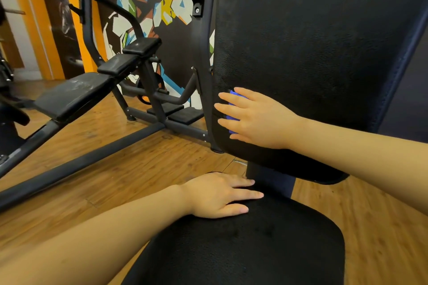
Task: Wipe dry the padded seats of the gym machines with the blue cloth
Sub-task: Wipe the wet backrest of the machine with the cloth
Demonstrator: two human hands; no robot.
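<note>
At the centre right of the frame, the right hand lies flat with straight, spread fingers, pressing the blue cloth against the lower left edge of the upright black back pad (only slivers of cloth show between the fingers). Lower centre, the left hand rests flat, holding nothing, on the far edge of the black seat pad. One cloth, two hands. A second bench stands at left on the wooden floor.
</note>
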